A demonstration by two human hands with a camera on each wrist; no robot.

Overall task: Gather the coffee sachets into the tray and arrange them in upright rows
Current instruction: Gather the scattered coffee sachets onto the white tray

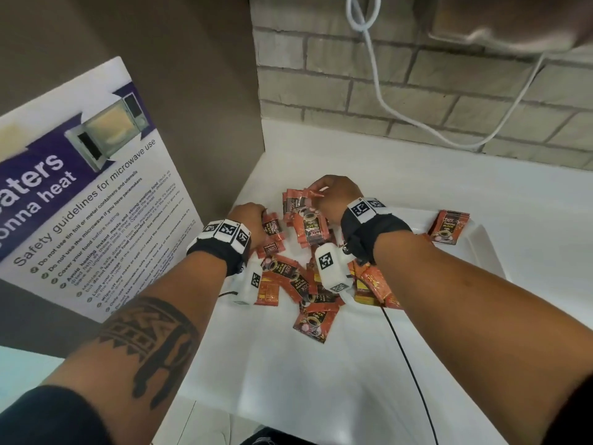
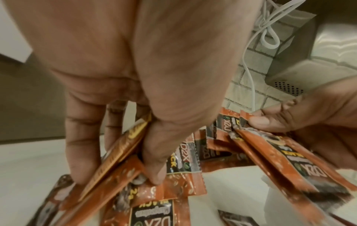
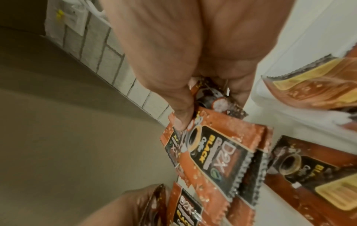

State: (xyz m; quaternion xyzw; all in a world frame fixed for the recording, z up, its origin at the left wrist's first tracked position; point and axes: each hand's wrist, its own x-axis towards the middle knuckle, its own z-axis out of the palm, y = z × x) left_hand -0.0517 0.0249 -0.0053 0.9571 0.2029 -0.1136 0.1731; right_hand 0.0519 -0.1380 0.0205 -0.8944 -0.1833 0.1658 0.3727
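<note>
Hands both curled on sachets. Left hand [image 1: 248,216] grips a few sachets [image 2: 119,160] on edge between thumb and fingers, exact count unclear. Right hand [image 1: 337,195] pinches a small bunch [image 3: 210,152] at the top. Loose pile [image 1: 301,284] on white worktop [image 1: 321,380], over a dozen. One sachet [image 1: 447,228] leans in tray [image 1: 481,248].

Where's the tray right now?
In the head view the white tray sits right of the right hand, with the sachet pile at its left and a small stack leaning at its far rim.
</note>
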